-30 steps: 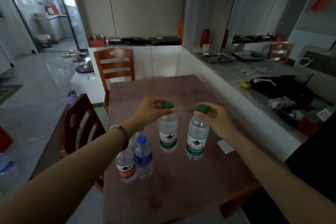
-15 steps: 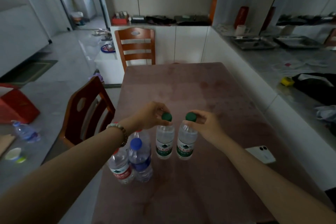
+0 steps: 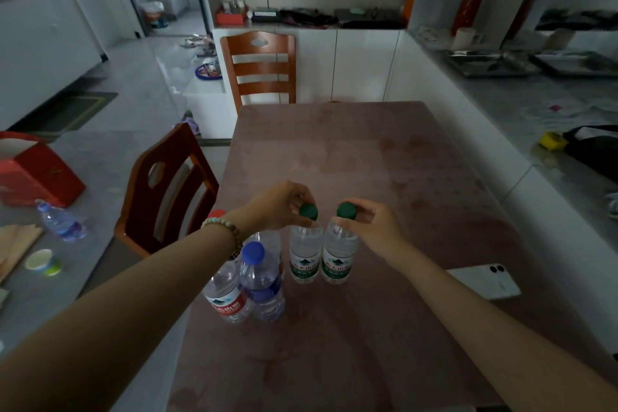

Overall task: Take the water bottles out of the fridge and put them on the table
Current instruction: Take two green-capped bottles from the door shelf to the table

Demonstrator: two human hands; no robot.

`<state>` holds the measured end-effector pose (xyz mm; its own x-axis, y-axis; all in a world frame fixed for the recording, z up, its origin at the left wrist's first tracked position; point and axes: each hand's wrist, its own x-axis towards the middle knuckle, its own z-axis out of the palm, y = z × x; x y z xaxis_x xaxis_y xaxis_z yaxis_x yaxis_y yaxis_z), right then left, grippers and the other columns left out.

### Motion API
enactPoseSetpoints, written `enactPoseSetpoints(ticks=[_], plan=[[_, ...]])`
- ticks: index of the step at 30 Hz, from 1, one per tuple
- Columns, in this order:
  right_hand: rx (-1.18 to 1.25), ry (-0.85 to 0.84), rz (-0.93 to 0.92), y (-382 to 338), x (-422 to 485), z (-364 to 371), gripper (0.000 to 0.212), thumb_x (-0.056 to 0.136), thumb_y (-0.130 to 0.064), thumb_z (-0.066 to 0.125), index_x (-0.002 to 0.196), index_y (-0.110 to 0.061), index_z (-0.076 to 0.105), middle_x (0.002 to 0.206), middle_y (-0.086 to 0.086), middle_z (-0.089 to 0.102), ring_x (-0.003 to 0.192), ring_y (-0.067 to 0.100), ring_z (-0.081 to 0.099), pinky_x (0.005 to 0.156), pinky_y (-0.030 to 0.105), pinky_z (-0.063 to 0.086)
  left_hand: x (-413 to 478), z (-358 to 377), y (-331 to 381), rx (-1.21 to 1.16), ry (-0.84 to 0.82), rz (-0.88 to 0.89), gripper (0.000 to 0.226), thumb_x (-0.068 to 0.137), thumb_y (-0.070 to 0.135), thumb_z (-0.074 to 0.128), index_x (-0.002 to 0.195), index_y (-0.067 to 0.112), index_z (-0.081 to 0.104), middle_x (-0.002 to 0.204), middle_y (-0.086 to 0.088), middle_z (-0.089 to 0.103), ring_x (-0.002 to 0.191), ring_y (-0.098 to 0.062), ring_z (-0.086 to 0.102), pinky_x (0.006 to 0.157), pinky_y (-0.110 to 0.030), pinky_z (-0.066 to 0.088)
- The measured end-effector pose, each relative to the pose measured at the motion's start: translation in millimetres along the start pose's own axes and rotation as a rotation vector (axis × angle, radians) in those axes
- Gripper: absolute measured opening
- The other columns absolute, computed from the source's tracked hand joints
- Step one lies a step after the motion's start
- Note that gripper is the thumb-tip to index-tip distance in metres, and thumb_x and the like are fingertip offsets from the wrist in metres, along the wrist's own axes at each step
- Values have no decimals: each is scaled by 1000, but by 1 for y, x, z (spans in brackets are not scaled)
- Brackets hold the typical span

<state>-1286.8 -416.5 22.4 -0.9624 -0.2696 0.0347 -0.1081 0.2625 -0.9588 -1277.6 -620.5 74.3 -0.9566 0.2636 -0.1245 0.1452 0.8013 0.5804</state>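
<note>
Fingertips of the left hand point(image 3: 280, 207) are pinched on the green cap of the left green-label bottle point(image 3: 303, 254), which hangs directly below the grip; the right hand point(image 3: 374, 227) is clamped likewise on the cap of the right green-label bottle point(image 3: 338, 256). Both bottles are held upright, side by side and almost touching, at the table point(image 3: 368, 150), near its left edge. Just beside them, against that edge, a red-label bottle point(image 3: 227, 294) and a blue-cap bottle point(image 3: 262, 281) are stood. A white phone point(image 3: 485, 281) is seen by the right edge.

Reddish-brown table point(image 3: 384, 160): two green-capped bottles point(image 3: 303, 257) upright, red-label bottle point(image 3: 227, 294), blue-capped bottle point(image 3: 262, 281), white phone point(image 3: 485, 281)
</note>
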Motion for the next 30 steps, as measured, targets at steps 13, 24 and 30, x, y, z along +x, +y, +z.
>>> enactPoseSetpoints(ticks=[13,24,30], plan=[[30,-1,0,-2,-5,16,28,71,-12,78,89,-28,64,87,-14,65,84,2,61,76,11,49,-13,-5,-10,37,1,-24,38,73,25,78,105,13,63,106,-4,69,93,-17,65,87,-31,55],[-114,-49,43,-6,-11,14,37,78,-23,73,112,-18,60,107,-5,62,102,11,57,95,28,46,-5,-3,-3,35,-45,-95,37,79,25,73,112,10,62,114,-7,66,100,-20,62,91,-29,50],[-235,157,117,-10,-40,-26,56,85,-41,62,136,-27,42,150,-4,28,137,14,30,112,40,31,13,-4,39,23,19,21,41,91,36,55,122,9,55,127,-9,58,112,-22,56,88,-27,44]])
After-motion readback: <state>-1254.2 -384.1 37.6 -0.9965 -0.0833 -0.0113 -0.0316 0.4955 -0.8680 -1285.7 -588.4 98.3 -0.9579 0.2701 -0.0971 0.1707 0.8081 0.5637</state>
